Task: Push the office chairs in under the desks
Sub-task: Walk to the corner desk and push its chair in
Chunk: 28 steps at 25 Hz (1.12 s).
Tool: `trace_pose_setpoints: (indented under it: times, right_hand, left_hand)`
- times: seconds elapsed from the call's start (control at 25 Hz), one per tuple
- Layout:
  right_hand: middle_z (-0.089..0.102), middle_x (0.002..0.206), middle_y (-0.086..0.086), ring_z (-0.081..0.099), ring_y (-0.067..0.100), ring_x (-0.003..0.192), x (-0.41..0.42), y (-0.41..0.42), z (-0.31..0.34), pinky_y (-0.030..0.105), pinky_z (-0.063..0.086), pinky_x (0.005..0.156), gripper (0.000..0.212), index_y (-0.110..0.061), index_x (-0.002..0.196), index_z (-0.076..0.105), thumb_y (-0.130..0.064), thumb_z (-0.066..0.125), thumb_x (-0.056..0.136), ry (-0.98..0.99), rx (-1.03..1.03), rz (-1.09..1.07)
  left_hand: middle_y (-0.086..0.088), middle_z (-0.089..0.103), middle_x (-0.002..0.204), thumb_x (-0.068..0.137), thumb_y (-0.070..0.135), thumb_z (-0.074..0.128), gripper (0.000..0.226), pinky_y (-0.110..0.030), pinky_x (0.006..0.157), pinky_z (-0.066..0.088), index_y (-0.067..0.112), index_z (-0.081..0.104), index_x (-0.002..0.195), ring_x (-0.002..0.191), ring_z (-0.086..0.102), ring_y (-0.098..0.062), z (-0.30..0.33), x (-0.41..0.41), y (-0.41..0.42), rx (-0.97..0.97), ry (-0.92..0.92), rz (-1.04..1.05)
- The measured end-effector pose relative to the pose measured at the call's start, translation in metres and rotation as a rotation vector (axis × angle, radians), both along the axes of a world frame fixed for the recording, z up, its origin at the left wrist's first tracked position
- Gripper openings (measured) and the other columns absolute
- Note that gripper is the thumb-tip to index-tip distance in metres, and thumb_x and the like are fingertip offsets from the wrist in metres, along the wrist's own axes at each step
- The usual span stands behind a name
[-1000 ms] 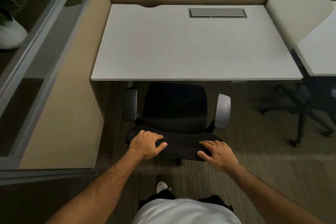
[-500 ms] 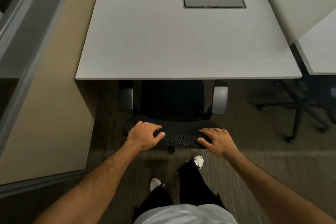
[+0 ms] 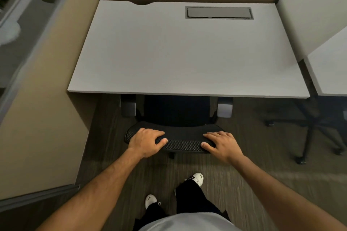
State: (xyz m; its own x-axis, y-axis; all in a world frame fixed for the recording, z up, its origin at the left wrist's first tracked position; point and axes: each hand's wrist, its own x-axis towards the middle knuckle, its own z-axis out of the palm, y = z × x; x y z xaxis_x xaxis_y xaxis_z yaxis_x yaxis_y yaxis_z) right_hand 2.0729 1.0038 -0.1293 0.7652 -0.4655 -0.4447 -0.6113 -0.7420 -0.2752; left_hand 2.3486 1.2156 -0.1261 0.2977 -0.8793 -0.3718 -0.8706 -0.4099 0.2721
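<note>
- Mid-push: left hand and right hand clamped on backrest.
- Chair mostly under desk, seat facing 12 o'clock.
- Backrest long axis 9 to 3 o'clock.
- Next, likely: short straight shove toward 12, armrests clearing desk edge.
- Second chair at 3 o'clock, untouched.

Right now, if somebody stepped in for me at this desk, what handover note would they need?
Left hand: gripping the left end of the chair backrest.
Right hand: gripping its right end.
Chair: seat and both armrests partly under the white desk; backrest outside the front edge.
Done: this chair is mostly in.
Left: perhaps a final nudge, then let go. A second chair stands at the neighbouring desk on the right; how far in it sits is unclear.
</note>
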Motion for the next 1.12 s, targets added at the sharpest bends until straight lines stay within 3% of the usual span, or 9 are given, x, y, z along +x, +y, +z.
trace_pose_setpoints:
  times: [0.2,0.48,0.6,0.68,0.8,1.12]
  right_hand:
    - [0.054,0.147,-0.011,0.046,0.014,0.133,0.006,-0.025,0.000,0.040,0.033,0.106,0.077,-0.037,0.146,0.049,-0.082,0.014,0.093,-0.027,-0.043,0.004]
    - [0.055,0.147,-0.006,0.046,0.018,0.135,0.012,-0.034,0.008,0.043,0.031,0.110,0.080,-0.033,0.147,0.049,-0.081,0.015,0.093,-0.019,-0.010,-0.003]
    - [0.054,0.148,-0.004,0.044,0.018,0.138,0.015,-0.028,0.014,0.044,0.027,0.115,0.068,-0.031,0.147,0.049,-0.072,0.027,0.098,-0.018,0.024,-0.037]
    - [0.058,0.144,-0.001,0.049,0.020,0.133,0.018,-0.020,0.028,0.045,0.032,0.115,0.056,-0.027,0.144,0.053,-0.061,0.039,0.101,-0.057,0.058,-0.090]
    - [0.061,0.140,0.002,0.055,0.022,0.127,0.025,-0.013,0.060,0.044,0.044,0.108,0.048,-0.025,0.143,0.053,-0.049,0.049,0.102,-0.139,0.123,-0.178]
    - [0.056,0.146,0.005,0.051,0.022,0.133,0.003,0.056,0.161,0.038,0.041,0.106,0.054,-0.022,0.150,0.044,-0.044,0.054,0.102,-0.456,-0.040,-0.412]
  left_hand:
    - [0.008,0.063,0.139,0.099,0.068,0.034,0.061,-0.039,0.111,0.036,0.031,0.057,0.142,0.129,0.055,-0.010,0.001,0.004,-0.027,-0.001,-0.017,0.008]
    - [0.007,0.061,0.142,0.101,0.065,0.034,0.059,-0.039,0.111,0.037,0.028,0.056,0.143,0.132,0.053,-0.012,0.006,0.007,-0.038,0.014,-0.004,0.010]
    - [0.004,0.057,0.146,0.103,0.063,0.033,0.061,-0.044,0.114,0.035,0.025,0.052,0.146,0.134,0.051,-0.015,0.009,0.004,-0.037,0.070,0.009,0.016]
    - [0.000,0.059,0.144,0.103,0.063,0.033,0.061,-0.045,0.112,0.038,0.023,0.053,0.145,0.131,0.054,-0.019,0.023,0.006,-0.034,0.086,-0.005,0.040]
    - [0.001,0.064,0.137,0.102,0.063,0.037,0.057,-0.044,0.105,0.044,0.026,0.056,0.141,0.122,0.060,-0.019,0.052,0.014,-0.040,0.035,-0.040,0.046]
    - [0.006,0.055,0.149,0.099,0.064,0.044,0.056,-0.041,0.110,0.041,0.031,0.054,0.143,0.134,0.052,-0.020,0.160,0.007,-0.036,-0.340,0.014,-0.060]
